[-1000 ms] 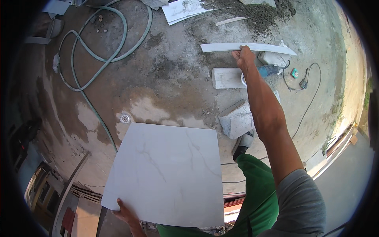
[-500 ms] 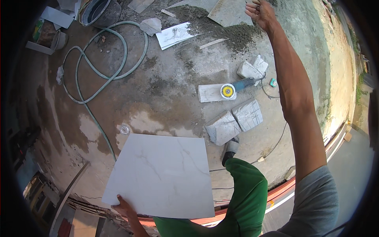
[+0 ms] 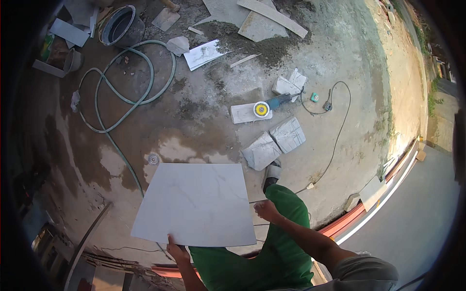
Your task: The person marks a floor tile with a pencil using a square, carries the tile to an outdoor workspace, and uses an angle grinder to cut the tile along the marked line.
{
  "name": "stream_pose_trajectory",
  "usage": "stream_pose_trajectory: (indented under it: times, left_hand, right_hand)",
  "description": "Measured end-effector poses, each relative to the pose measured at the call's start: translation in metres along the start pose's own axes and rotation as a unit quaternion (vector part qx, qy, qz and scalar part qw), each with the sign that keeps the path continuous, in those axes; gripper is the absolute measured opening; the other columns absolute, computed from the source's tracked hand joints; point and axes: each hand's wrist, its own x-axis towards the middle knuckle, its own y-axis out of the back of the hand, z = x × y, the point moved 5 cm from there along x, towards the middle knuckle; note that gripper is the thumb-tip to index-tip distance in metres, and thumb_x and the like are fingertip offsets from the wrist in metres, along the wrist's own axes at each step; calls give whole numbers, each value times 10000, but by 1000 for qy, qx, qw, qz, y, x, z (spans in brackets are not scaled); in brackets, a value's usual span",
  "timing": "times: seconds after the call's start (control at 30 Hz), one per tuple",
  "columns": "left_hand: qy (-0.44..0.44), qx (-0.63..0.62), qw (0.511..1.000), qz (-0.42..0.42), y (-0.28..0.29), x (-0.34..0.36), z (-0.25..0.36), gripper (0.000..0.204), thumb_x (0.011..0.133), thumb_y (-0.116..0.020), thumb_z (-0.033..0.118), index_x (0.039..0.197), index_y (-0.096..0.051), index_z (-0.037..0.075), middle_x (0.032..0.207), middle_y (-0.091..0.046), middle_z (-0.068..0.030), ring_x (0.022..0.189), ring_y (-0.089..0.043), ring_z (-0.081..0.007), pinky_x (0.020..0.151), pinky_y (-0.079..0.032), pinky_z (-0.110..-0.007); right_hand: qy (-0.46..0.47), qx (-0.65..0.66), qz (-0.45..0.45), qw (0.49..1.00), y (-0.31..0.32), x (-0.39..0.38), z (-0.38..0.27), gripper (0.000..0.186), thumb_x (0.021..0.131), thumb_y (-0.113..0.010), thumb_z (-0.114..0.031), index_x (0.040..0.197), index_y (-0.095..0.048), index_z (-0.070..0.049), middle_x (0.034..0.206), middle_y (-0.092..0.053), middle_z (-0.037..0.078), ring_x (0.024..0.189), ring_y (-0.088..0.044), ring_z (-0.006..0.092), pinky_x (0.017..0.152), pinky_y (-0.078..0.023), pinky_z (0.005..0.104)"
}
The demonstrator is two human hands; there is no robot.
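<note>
A large white marble-look tile [image 3: 196, 203] rests over my lap, tilted toward me. My left hand [image 3: 177, 250] grips its near edge, thumb on top and the other fingers out of sight beneath. Just beyond the tile's right edge, my right hand [image 3: 267, 212] is held with its fingers curled in, and nothing shows in it. Ahead, an angle grinder [image 3: 273, 104] with a yellow-centred disc lies on a pale tile block [image 3: 241, 113]. Two more pale blocks [image 3: 287, 134] sit close to my shoe [image 3: 273, 172].
A green hose [image 3: 151, 72] loops across the floor at left, below a dark bucket [image 3: 117, 26]. The grinder's cord [image 3: 343, 123] curves at right, near a teal tape measure [image 3: 314, 97]. At the far side, a long narrow strip [image 3: 274, 17] lies over tile pieces and grey mortar [image 3: 284, 47].
My right arm has come back from the far side to beside the tile. A long narrow strip now lies on the far tile pieces. The tile's near edge has risen slightly.
</note>
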Motion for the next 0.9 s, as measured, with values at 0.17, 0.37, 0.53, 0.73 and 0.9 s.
stream_pose_trajectory:
  times: [0.17,0.37,0.53,0.73,0.9]
  left_hand:
    - [51,42,996,-60,-15,0,-32,435,1053,-662,194,1357,-568,-103,1353,-639,-157,1195,-636,-292,1055,-531,-468]
    - [66,21,991,-114,-11,-1,-36,393,1049,-651,152,1396,-580,-19,1346,-650,-142,1190,-662,-272,1026,-557,-449]
    - [39,42,990,-131,-59,-26,-15,397,1058,-631,161,1406,-560,-17,1337,-648,-136,1185,-665,-277,1013,-569,-440]
    - [42,-7,990,-133,-62,-16,-27,422,1076,-581,214,1440,-520,8,1369,-620,-121,1271,-614,-262,1074,-523,-445]
    - [48,-73,981,-172,-74,-55,-53,481,1116,-445,337,1485,-497,32,1437,-592,-121,1333,-571,-310,1156,-453,-487]
  right_hand:
    - [-251,255,-9,934,-27,-110,-58,356,1024,-655,-296,989,-714,52,750,-704,101,625,-694,164,577,-572,327]
    - [-364,263,26,893,-40,-93,-68,581,942,-729,-429,1110,-705,127,879,-747,228,789,-755,313,713,-596,404]
    - [-327,352,102,871,-53,-65,-45,523,926,-754,-375,1000,-722,141,872,-746,203,771,-740,294,691,-578,408]
    - [-316,416,120,844,-44,-66,-75,477,941,-746,-316,1019,-721,154,862,-737,158,749,-717,222,647,-553,389]
    - [-350,420,77,834,-47,-93,-57,415,963,-726,-302,1005,-727,111,812,-699,111,722,-697,217,569,-531,359]
